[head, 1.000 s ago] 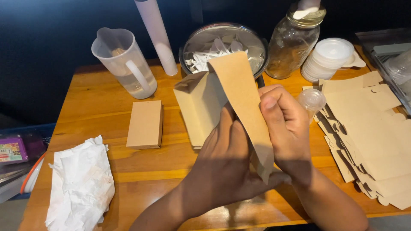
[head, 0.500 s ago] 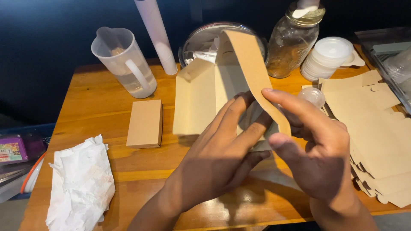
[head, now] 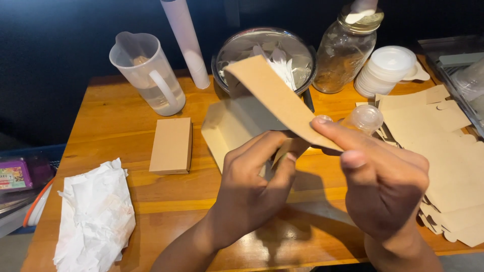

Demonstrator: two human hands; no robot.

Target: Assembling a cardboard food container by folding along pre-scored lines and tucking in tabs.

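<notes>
Flat brown cardboard box blank [head: 252, 108] is gripped by left hand [head: 254, 184] | long flap is pinched by right hand [head: 385, 184] | smooth wooden table [head: 106, 131] lies beneath

A glossy orange-brown wooden table [head: 101, 136] filled the frame, lit from above; a dark wall [head: 60, 30] ran behind it from ten to two o'clock.

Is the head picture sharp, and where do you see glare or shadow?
Head view: the right hand looks slightly blurred; the wooden table shows bright glare near its front edge; the hands cast a shadow below the cardboard box; the background is very dark.
</notes>
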